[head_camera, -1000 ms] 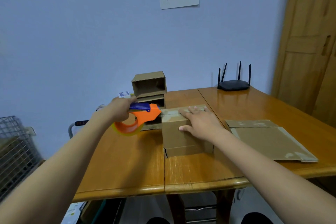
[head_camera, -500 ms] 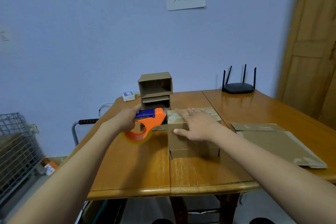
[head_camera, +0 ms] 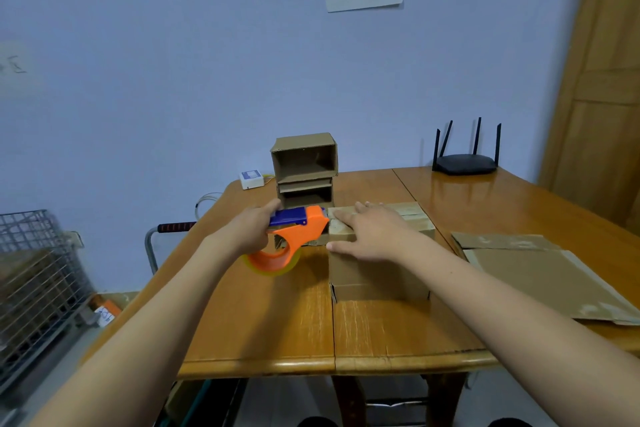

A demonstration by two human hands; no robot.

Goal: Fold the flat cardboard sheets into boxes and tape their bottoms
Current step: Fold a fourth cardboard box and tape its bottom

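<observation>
The box (head_camera: 379, 253) being sealed sits bottom-up near the middle of the table (head_camera: 263, 322), just right of the table's centre seam, with its long axis running left to right. A band of tape seems to lie along its top face in that same direction, though glare and the covering hand make its extent hard to read. The right hand (head_camera: 372, 236) lies flat on the left part of that top face, fingers straight and spread toward the far-left corner, pressing the flaps down and gripping nothing. The tape dispenser (head_camera: 294, 239), orange with a blue top, meets the box at its upper left edge, nose touching or just at the cardboard; the left hand (head_camera: 246, 232) is curled round its handle from the left. So the box lies to the right of the dispenser, and the likely next stroke either carries tape rightward along the long axis or tears it off at this left edge; I judge the second more probable, since the nose sits right at the corner. The left hand is the nearer one for that work, the right merely anchors. Beyond, two finished boxes (head_camera: 304, 170) are stacked on their sides at the far edge, and flat cardboard sheets (head_camera: 540, 270) wait on the right, well apart from the hands
</observation>
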